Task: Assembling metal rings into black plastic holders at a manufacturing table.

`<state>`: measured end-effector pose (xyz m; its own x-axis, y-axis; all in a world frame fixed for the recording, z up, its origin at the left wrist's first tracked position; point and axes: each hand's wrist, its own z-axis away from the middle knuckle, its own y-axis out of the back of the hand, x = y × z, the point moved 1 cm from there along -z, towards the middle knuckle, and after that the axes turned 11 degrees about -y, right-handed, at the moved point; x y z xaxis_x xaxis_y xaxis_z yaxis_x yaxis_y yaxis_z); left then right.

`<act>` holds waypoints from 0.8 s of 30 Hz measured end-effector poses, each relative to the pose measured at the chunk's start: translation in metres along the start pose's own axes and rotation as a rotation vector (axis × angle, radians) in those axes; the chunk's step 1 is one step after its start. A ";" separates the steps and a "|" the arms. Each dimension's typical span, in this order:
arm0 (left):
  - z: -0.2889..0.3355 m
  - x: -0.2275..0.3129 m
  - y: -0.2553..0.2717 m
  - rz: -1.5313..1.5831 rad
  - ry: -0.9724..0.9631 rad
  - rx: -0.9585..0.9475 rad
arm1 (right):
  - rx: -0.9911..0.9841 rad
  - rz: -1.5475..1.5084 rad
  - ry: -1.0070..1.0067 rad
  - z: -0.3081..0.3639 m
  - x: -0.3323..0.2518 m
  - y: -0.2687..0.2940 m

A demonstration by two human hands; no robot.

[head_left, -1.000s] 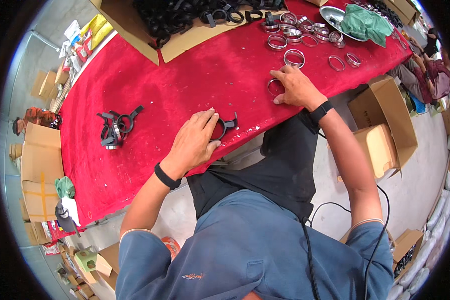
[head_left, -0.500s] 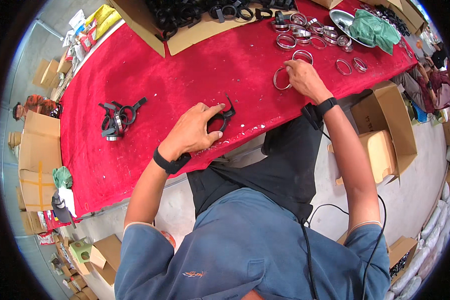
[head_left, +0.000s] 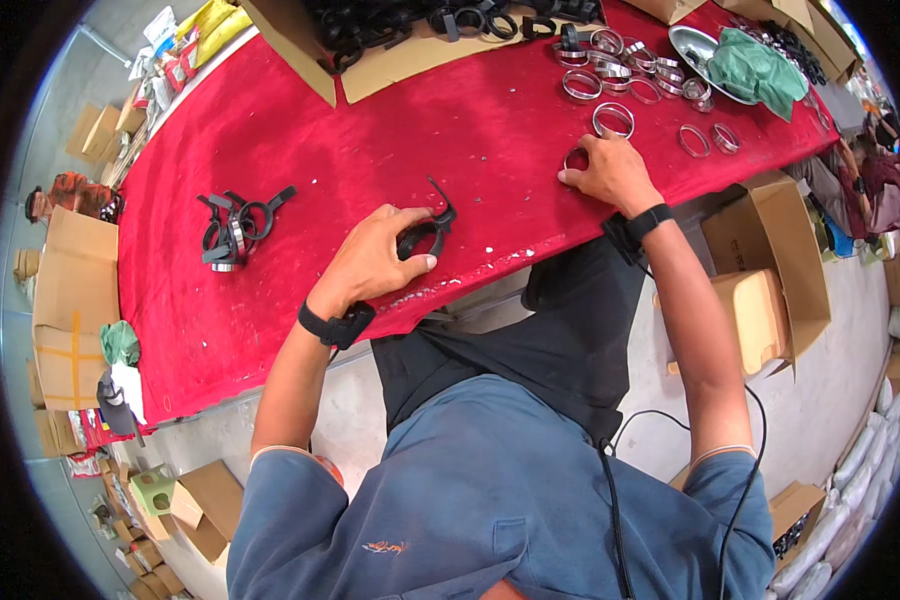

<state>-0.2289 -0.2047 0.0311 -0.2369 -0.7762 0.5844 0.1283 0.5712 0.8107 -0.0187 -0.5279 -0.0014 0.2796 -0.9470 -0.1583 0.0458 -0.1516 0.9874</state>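
Head view: L hand (head_left: 375,252) has a blk ring (head_left: 445,216) btwn thumb & fingers, R hand (head_left: 613,172) pinches a metal ring (head_left: 566,160), both nr front edge of red tbl (head_left: 490,175) (small blk/silver pile (head_left: 236,238) off L, I see).

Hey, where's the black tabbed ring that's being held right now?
The black tabbed ring is slightly left of centre in the head view, in the left hand at the red tablecloth, right of the small ring pile.
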 end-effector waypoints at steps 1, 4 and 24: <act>-0.001 0.000 0.001 0.066 0.020 0.004 | 0.000 0.002 -0.001 0.000 0.008 0.000; 0.009 -0.023 -0.008 0.747 0.086 0.154 | -0.377 -0.828 0.007 0.007 0.013 0.003; 0.026 0.043 0.006 1.476 -0.154 0.320 | -1.339 -2.384 0.505 0.095 -0.079 0.014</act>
<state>-0.2636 -0.2275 0.0606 -0.1845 0.5484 0.8156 0.1299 0.8362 -0.5328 -0.1316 -0.4820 0.0253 -0.8625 0.3245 -0.3883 0.4495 0.1389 -0.8824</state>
